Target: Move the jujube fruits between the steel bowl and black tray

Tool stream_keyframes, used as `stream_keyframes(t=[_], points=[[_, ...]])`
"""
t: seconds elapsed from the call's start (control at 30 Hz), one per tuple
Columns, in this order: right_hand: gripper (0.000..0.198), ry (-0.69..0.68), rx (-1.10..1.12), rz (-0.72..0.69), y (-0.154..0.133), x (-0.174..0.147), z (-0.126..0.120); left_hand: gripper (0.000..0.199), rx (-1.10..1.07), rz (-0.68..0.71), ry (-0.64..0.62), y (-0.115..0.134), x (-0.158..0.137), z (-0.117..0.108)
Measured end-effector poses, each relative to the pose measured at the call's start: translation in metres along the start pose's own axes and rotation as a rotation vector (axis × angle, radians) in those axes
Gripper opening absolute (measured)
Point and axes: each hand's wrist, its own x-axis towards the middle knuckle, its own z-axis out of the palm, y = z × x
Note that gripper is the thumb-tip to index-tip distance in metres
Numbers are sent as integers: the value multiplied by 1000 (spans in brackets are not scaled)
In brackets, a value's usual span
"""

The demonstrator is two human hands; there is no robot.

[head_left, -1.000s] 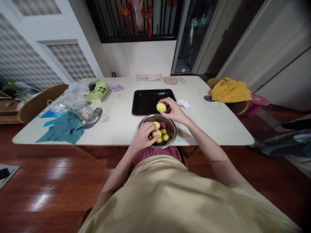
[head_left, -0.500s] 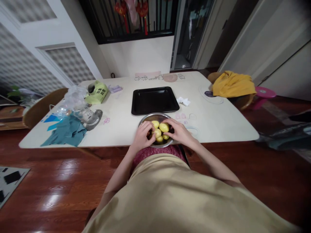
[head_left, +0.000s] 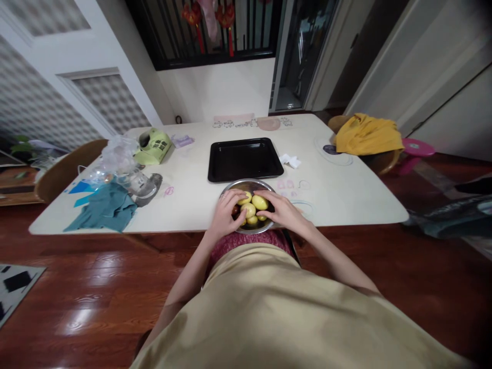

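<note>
Yellow produce (head_left: 260,202) lies in the metal bowl (head_left: 251,185) at your bench (head_left: 184,205)'s near edge, under your left hand (head_left: 226,211) and right hand (head_left: 282,210), both curved with thumbs spread; whether either grips, I cannot tell. A black tray (head_left: 246,159) stands directly beyond, white tissue (head_left: 291,161) just right of it, teal cloth (head_left: 105,207) well left.

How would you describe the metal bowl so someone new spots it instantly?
Find the white table, then the black rectangular tray on it. The metal bowl sits on the tray's near side, at the table's near edge, with the left hand and right hand over opposite sides. Unlike the shallow, dark tray, it is round and silvery and holds yellow, oval pieces.
</note>
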Motion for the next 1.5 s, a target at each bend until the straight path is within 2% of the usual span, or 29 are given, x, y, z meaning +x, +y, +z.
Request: stream_keyframes(t=[0.27,0.4,0.5,0.77,1.07,1.2,1.33,1.5], points=[[64,-18,40,-17,-2,-4,-13,29,7,0,-26,0,-1,-1],[55,-22,47,-4,-7,-5,-17,30,-7,-12,-14,-1,-1,-1],[46,4,72,19,-11,-2,-15,32,-18,-24,-18,-1,-1,-1],[45,82,109,19,-10,5,1,28,-11,-20,-53,-1,0,-2],[62,53,114,51,4,-3,-3,30,-17,-22,-31,-3,-1,0],[47,62,91,29,-1,-1,-12,28,-35,-55,-9,-1,-1,-1],[35,135,94,40,-5,1,-14,23,-95,-72,93,-2,-3,0],[31,408,86,110,14,5,-4,25,-215,-128,412,-19,-10,9]])
